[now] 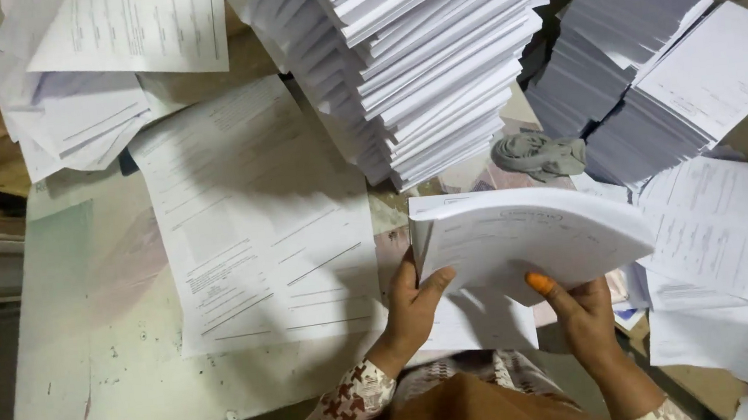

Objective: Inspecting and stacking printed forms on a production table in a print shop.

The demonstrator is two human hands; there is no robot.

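Note:
A thick bundle of white printed sheets (534, 235) curves upward just in front of me, held by both hands. My left hand (413, 303) grips its left edge with the thumb on top. My right hand (578, 304) supports its lower right side from beneath; an orange cover sits on the thumb tip. Under the bundle lie more loose sheets (478, 319). A flat pile of printed forms (254, 218) rests on the white table (103, 359) to the left of my left hand.
A tall fanned stack of paper bundles (432, 56) rises behind the hands. Further stacks (645, 52) stand at right, with loose sheets (719, 229) below them. A grey crumpled cloth (539, 154) lies between stacks. More papers (91, 73) sit top left.

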